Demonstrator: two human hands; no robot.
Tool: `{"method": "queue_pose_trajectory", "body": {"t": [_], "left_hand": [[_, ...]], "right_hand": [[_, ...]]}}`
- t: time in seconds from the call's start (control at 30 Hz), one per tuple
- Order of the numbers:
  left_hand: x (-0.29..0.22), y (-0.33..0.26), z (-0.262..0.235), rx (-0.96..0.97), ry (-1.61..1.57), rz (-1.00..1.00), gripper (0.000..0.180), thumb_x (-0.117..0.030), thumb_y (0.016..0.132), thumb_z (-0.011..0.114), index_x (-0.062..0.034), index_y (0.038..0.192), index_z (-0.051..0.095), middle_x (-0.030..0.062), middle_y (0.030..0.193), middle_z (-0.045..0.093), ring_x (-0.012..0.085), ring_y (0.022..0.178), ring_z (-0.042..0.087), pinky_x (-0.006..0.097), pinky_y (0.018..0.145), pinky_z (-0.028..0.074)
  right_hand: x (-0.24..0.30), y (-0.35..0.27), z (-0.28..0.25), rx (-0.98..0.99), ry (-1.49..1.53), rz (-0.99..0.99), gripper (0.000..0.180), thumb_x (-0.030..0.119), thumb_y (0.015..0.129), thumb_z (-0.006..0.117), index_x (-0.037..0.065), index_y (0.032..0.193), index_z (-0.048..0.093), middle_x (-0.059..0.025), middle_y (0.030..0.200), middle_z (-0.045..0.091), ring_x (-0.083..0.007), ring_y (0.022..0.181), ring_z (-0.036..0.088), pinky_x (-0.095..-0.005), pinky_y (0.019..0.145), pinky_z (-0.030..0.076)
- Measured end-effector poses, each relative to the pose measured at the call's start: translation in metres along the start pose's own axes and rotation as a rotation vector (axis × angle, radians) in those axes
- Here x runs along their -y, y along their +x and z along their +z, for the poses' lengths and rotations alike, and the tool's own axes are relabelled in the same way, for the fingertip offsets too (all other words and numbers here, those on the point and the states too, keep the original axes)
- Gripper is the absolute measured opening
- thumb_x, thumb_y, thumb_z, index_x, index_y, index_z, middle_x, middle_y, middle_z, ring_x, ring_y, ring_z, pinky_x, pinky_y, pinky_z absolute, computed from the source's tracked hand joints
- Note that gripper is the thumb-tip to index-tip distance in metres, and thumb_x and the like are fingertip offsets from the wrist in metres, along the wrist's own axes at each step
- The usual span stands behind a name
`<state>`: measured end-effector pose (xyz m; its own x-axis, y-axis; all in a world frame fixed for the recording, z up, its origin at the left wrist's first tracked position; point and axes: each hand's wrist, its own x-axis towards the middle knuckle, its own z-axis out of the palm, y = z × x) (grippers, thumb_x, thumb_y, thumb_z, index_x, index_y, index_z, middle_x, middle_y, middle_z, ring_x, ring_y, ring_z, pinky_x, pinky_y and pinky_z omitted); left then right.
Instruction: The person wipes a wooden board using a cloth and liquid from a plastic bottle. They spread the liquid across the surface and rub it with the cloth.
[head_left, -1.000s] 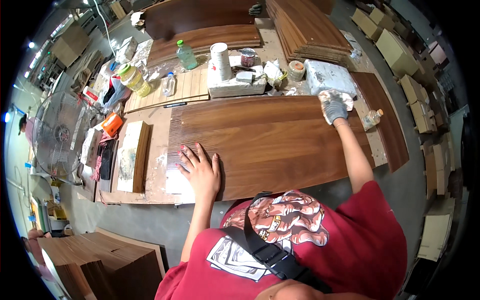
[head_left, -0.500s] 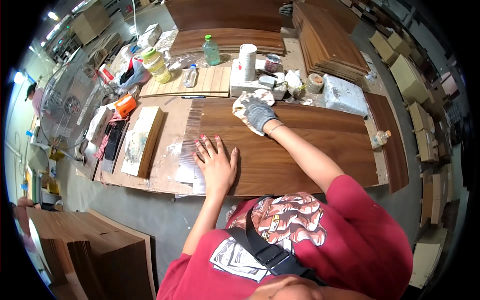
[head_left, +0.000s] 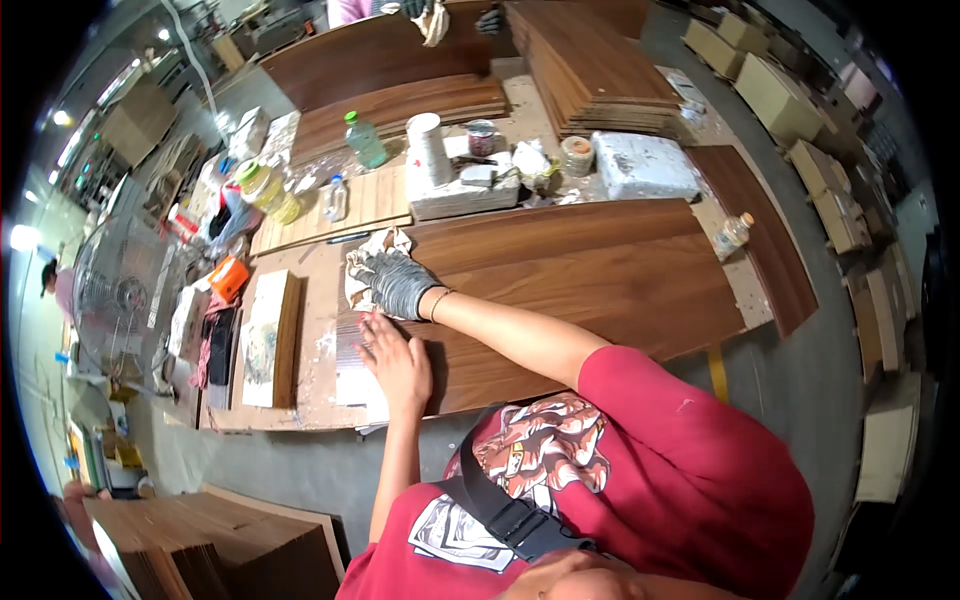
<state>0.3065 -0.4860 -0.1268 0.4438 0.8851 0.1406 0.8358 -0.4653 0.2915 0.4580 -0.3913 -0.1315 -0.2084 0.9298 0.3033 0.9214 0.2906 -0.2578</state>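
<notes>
- Fingers of the grey-gloved right hand [head_left: 400,285] are laid over a crumpled, cream-and-brown fabric cloth [head_left: 390,242] at the far left corner of the long, dark-brown wood-grain panel [head_left: 580,265]; whether any fold is pinched underneath cannot be told.
- The bare left hand [head_left: 402,368] is rested flat, fingers loosely spread, at the panel's near left end; its fingertips could be knocked if the cloth were drawn nearer.
- The panel could be skewed if the cloth were snagged on its corner or the left hand's pressure eased.
- A thin, dark pen [head_left: 348,238], just beyond the panel's far left corner, could be swept away by a loose fold.
- A clear bottle with an orange cap [head_left: 733,236], just off the panel's right end, could be toppled if the panel were shoved that way.
</notes>
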Motion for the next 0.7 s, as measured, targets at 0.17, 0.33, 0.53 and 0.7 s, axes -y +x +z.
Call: {"method": "queue_pose_trajectory", "body": {"t": [0.17,0.33,0.53,0.7], "left_hand": [[0.000,-0.001,0.000,-0.004,-0.005,0.092,0.064,-0.028,0.103,0.039,0.0030,0.158,0.028,0.0258,0.166,0.022,0.0388,0.157,0.015,0.053,0.127,0.005],[0.003,-0.003,-0.013,0.079,0.021,0.108,0.064,-0.030,0.103,0.040,0.0010,0.158,0.031,0.0252,0.167,0.022,0.0395,0.156,0.015,0.052,0.127,0.006],[-0.008,-0.003,-0.011,0.065,0.067,0.146,0.072,-0.041,0.105,0.043,0.0080,0.156,0.029,0.0293,0.165,0.022,0.0423,0.155,0.017,0.054,0.126,0.009],[-0.015,-0.002,-0.010,0.104,0.129,0.144,0.080,-0.051,0.106,0.041,0.0062,0.158,0.024,0.0310,0.165,0.019,0.0445,0.155,0.015,0.055,0.125,0.010]], "right_hand": [[-0.101,-0.076,-0.055,-0.052,-0.181,0.293,0.053,0.037,0.095,0.056,0.009,0.141,0.057,-0.0159,0.146,0.057,-0.0311,0.135,0.053,-0.0425,0.113,0.040],[-0.204,-0.255,-0.170,-0.118,-0.444,0.693,0.053,0.044,0.098,0.052,0.007,0.135,0.059,-0.0180,0.141,0.058,-0.0326,0.130,0.056,-0.0411,0.111,0.043],[-0.154,-0.412,-0.178,-0.172,-0.851,0.980,0.051,0.030,0.100,0.046,0.002,0.141,0.052,-0.0196,0.139,0.058,-0.0337,0.123,0.059,-0.0443,0.100,0.049],[0.036,-0.318,-0.130,0.000,-0.526,0.765,0.054,0.029,0.096,0.046,0.003,0.143,0.051,-0.0157,0.148,0.050,-0.0289,0.141,0.044,-0.0459,0.113,0.039]]}}
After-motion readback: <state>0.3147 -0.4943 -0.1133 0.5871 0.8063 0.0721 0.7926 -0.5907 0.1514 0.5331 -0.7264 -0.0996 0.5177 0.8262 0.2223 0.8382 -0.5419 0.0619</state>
